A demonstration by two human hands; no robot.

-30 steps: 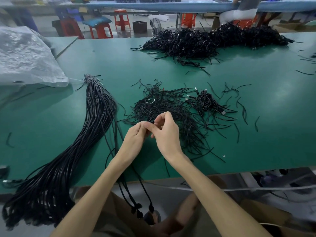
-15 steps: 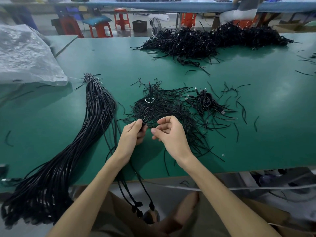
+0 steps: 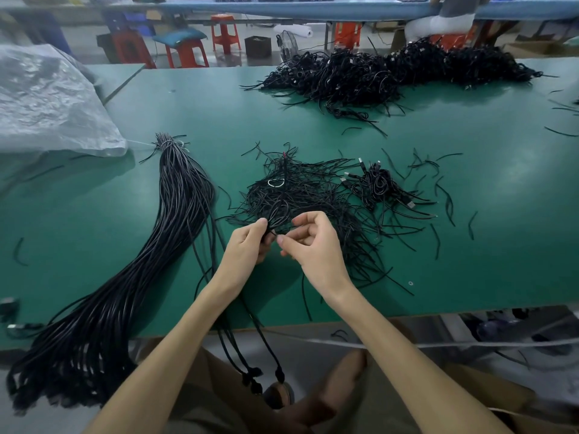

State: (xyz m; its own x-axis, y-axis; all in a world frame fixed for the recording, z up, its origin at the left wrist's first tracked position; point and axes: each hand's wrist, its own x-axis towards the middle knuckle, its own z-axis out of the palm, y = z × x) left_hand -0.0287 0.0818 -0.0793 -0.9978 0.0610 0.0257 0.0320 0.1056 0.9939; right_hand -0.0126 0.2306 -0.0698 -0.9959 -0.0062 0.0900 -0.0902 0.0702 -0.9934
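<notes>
Head view. Clock directions are taken from the hands, with 12 pointing away from the person.

Left hand (image 3: 247, 245): fingers curled, pinching the looped cable (image 3: 275, 216) at its bend. The loop stands up at 12, right against the near edge of the loose tie pile (image 3: 313, 192). The cable's tails run under the wrist and hang off the table (image 3: 219, 114) edge at 6, ending in plugs (image 3: 254, 375) above the lap.

Right hand (image 3: 315, 249): fingers curled, thumb and index tips pressed together just beside the loop. Whether a thin tie sits between them I cannot tell, because the strand is too fine and dark.

Risks (judgement):
- The loop may spring open if the left pinch slackens before it is bound, since the cable looks stiff.
- The loop touches the tie pile, so stray ties could be dragged or caught into the wrap.
- The weight of the hanging plugs at 6 may pull the tails through the grip.

Surroundings:
- Long cable bundle (image 3: 175, 220) at 9 to 7, trailing off the table edge.
- Coiled USB cables (image 3: 380, 184) at 2, behind the tie pile.
- White ring (image 3: 275, 182) on the pile at 12.
- Large cable heap (image 3: 391, 73) far out at 1.
- Plastic sheet (image 3: 47, 98) at 10.

The tie pile crowds the working spot. The bundle hems in the left forearm.
</notes>
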